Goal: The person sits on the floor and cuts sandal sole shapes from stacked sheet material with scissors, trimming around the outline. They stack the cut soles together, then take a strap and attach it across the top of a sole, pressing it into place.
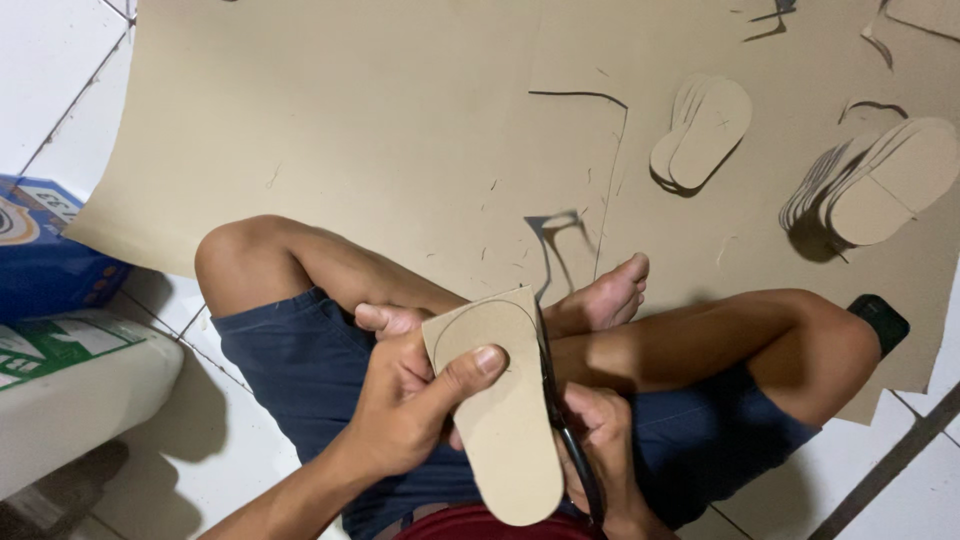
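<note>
At the far left we see a blue box [40, 255] and a white package with a green label [60, 385] on the tiled floor [30, 60], well apart from the work. A large tan cardboard sheet [330, 130] covers the floor ahead of our crossed legs.

Our left hand [405, 405] is closed on the sole-shaped cardboard piece [505, 420]: the thumb presses across its upper face and the fingers wrap behind its left edge. The piece sits over our lap between the 2 hands, and its long axis runs near vertical in the view, rounded heel end toward us, broader end pointing away toward our bare foot [605, 295]. That far end still carries a squared, untrimmed corner with a curved pencil line inside it.

Just right of the piece, the black scissors [560, 420] lie along its right edge, touching it, blades pointing away from us and parallel to the long axis. Our right hand [605, 450] is wrapped around the handles, lower and nearer our body than the left.

Further right, 2 stacks of finished soles [705, 130] [885, 180] rest on the sheet, and a dark phone [880, 320] lies beside our knee.
</note>
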